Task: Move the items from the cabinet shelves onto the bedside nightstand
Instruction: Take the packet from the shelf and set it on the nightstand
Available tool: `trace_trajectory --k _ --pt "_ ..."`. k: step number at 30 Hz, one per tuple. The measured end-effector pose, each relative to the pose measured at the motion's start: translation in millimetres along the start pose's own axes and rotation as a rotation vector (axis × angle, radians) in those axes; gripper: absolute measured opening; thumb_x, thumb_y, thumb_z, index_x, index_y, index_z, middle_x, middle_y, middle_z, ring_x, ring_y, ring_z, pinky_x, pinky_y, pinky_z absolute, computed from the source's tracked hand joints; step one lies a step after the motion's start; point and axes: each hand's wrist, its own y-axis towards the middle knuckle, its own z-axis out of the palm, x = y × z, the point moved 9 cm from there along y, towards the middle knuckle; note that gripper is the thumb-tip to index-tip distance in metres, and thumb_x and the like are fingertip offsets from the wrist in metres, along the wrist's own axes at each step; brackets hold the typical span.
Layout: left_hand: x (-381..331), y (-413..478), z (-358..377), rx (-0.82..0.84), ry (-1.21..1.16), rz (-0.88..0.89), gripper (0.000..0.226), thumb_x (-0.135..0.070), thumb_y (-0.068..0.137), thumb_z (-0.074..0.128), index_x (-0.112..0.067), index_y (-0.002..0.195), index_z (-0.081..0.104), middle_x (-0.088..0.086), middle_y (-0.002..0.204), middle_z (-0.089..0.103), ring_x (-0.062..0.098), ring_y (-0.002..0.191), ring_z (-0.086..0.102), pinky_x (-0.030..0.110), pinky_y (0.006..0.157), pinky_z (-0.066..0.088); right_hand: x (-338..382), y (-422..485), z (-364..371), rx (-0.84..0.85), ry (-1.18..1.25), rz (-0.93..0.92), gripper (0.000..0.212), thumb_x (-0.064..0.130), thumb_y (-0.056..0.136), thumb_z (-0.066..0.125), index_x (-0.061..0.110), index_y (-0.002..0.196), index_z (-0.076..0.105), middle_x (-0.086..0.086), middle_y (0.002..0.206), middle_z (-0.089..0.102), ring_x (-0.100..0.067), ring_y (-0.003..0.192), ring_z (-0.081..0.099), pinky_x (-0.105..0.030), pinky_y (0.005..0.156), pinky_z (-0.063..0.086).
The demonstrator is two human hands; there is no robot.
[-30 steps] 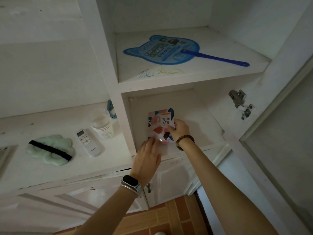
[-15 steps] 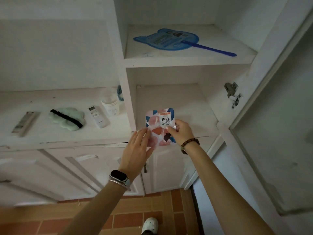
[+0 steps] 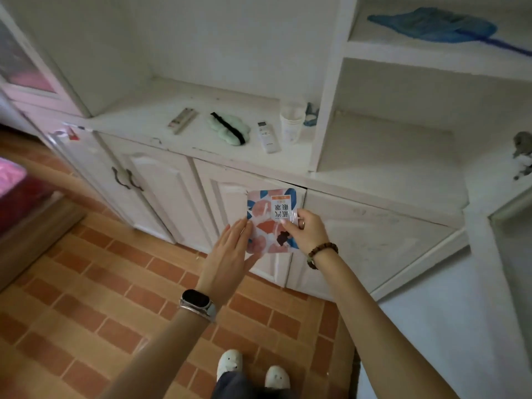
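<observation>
My right hand (image 3: pixel 306 230) pinches a flat pink-and-blue printed packet (image 3: pixel 266 217) by its right edge, in front of the lower cabinet doors. Beside the packet's left edge is my left hand (image 3: pixel 230 256), flat with fingers straight; whether it touches the packet I cannot tell. On the upper cabinet shelf (image 3: pixel 426 57) lies a blue hand fan (image 3: pixel 437 24). The lower open shelf (image 3: pixel 385 156) holds nothing visible. On the white counter (image 3: pixel 161 110) sit a grey remote (image 3: pixel 183 120), a green eye mask (image 3: pixel 230 128), a white remote (image 3: pixel 268 137) and stacked cups (image 3: pixel 291 122).
White cabinet doors with dark handles (image 3: pixel 126 178) run below the counter. An open door with a hinge (image 3: pixel 522 152) stands at the right. The floor (image 3: pixel 86 283) is orange brick tile. A pink bed edge (image 3: pixel 11 180) shows at far left. My white shoes (image 3: pixel 250 370) are below.
The packet has come out of the lower shelf and down in front of the cabinet doors, still in my right hand. My view has swung left and down.
</observation>
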Motion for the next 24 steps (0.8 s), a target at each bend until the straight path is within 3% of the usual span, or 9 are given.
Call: trace_trajectory --k 2,5,11,15,19,24 --pt "14 -21 -13 -0.015 0.014 -0.055 0.062 -0.036 0.091 0.056 -0.002 0.139 0.037 0.014 0.141 0.044 0.028 0.129 0.043 0.044 0.108 0.038 10 -4 26 0.052 -0.012 -0.029 0.024 0.026 0.092 0.063 0.009 0.109 0.063 -0.005 0.102 0.072 -0.016 0.090 0.070 -0.030 0.073 0.060" --pt "33 -50 -30 -0.042 0.034 -0.117 0.060 -0.032 0.089 0.062 -0.003 0.137 0.039 0.016 0.139 0.046 0.029 0.128 0.045 0.046 0.104 0.041 29 -13 65 0.143 -0.032 -0.073 0.023 0.027 0.092 0.064 0.011 0.108 0.064 -0.007 0.097 0.073 -0.020 0.087 0.071 -0.034 0.074 0.060" --pt "73 -119 -66 -0.087 0.074 -0.273 0.059 -0.033 0.091 0.055 -0.001 0.137 0.038 0.015 0.139 0.046 0.028 0.128 0.044 0.044 0.103 0.044 64 -43 144 0.290 -0.033 -0.132 0.022 0.026 0.092 0.063 0.013 0.110 0.063 -0.005 0.101 0.072 -0.017 0.089 0.070 -0.036 0.077 0.060" --pt "98 -179 -88 -0.101 0.121 -0.324 0.063 -0.025 0.084 0.069 -0.005 0.134 0.038 0.018 0.137 0.047 0.032 0.125 0.048 0.045 0.097 0.048 86 -81 204 0.385 -0.051 -0.159 0.024 0.025 0.092 0.063 0.012 0.113 0.063 -0.005 0.106 0.071 -0.018 0.094 0.069 -0.036 0.082 0.059" --pt "132 -259 -108 -0.128 0.132 -0.502 0.062 -0.038 0.093 0.049 0.001 0.140 0.037 0.016 0.144 0.040 0.029 0.132 0.040 0.040 0.110 0.033 108 -135 271 0.501 -0.071 -0.181 0.022 0.024 0.093 0.062 0.013 0.111 0.062 -0.005 0.105 0.071 -0.019 0.094 0.069 -0.038 0.081 0.060" --pt "158 -360 -137 -0.143 0.197 -0.678 0.064 -0.039 0.090 0.049 0.003 0.138 0.040 0.018 0.142 0.043 0.030 0.130 0.043 0.042 0.108 0.036 142 -210 353 0.676 -0.110 -0.295 0.015 0.022 0.091 0.063 0.016 0.105 0.064 -0.002 0.091 0.070 -0.020 0.084 0.068 -0.034 0.075 0.058"
